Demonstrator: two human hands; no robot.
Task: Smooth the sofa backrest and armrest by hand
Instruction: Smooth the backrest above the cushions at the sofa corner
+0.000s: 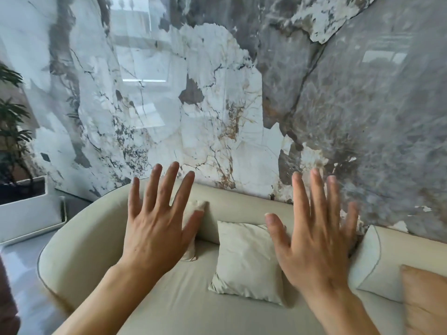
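Note:
A cream sofa stands against a marble wall. Its rounded backrest (242,209) runs along the wall, and the curved armrest (72,247) wraps round on the left. My left hand (157,226) is raised with fingers spread, held in front of the backrest's left part, holding nothing. My right hand (316,238) is likewise spread flat, in front of the backrest further right. I cannot tell whether either palm touches the fabric. A cream cushion (246,259) leans on the seat (183,305) between the hands. A second small cushion (193,213) is mostly hidden behind my left hand.
A tan cushion (423,301) lies at the right edge, in front of a second backrest section (387,262). A white planter (26,213) with a leafy plant (12,131) stands on the floor to the left. The glossy marble wall (217,93) rises right behind the sofa.

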